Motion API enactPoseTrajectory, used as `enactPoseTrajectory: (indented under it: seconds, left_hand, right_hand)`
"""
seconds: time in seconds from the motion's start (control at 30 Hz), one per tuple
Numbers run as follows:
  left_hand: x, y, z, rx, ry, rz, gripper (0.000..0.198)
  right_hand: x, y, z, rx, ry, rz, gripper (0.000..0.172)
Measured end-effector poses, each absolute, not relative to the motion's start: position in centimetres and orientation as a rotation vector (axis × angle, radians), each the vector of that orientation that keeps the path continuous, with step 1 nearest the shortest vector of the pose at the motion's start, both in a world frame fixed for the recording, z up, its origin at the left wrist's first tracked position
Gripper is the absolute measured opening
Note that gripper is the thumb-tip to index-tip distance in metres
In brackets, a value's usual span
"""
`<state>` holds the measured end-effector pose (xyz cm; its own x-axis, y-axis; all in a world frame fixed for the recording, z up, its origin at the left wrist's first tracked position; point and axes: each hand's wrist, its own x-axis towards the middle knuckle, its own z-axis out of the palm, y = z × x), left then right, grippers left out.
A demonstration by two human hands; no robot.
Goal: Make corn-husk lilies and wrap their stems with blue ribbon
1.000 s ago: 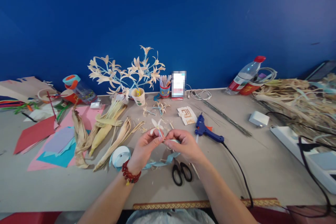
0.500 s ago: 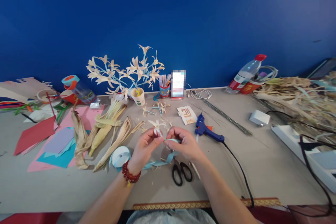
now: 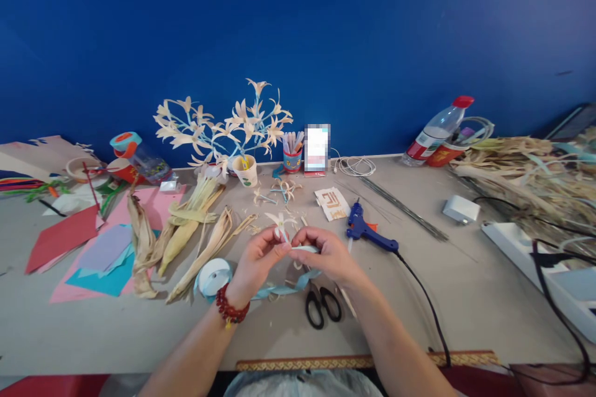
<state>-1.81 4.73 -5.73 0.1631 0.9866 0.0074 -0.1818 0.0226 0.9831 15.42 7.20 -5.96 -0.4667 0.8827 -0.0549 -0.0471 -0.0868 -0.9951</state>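
Flower (image 3: 280,222): held up off the desk (image 3: 395,316), petals up, just above the fingertips of the left hand (image 3: 257,262). Left thumb and fingers are clamped on its stem, right below the petals. Right hand (image 3: 329,255) pinches pale blue tape (image 3: 306,249) beside it. Fingertips of the two hands are almost together; can't tell if they touch. Tape also runs along the desk from the roll (image 3: 214,277), passing below the hands.

Handling, my read: very light, petals thin, dry-looking, probably easy to crease or tear. Stem likely stiffer, thin enough to roll between thumb and finger. Take it by the stem just under the petals, keep off the petals. Tape looks soft and limp, so it likely needs a bit of tension to lie flat. Neither looks slippery.

Versus half a second ago: hands are closer, the small gap between fingertips is nearly gone. Flower sits slightly further right, petals turned a little. Roll, scissors (image 3: 322,307) and glue gun (image 3: 367,232) haven't moved.
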Motion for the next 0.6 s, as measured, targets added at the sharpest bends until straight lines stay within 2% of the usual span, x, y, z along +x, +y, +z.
enactPoseTrajectory:
  seconds: [0.6]
  left_hand:
    - [-2.58,5.09,-4.78,1.213,0.924,1.009,0.017]
  right_hand:
    - [15.82,7.39,-5.86,-0.927,-1.418,1.802,0.024]
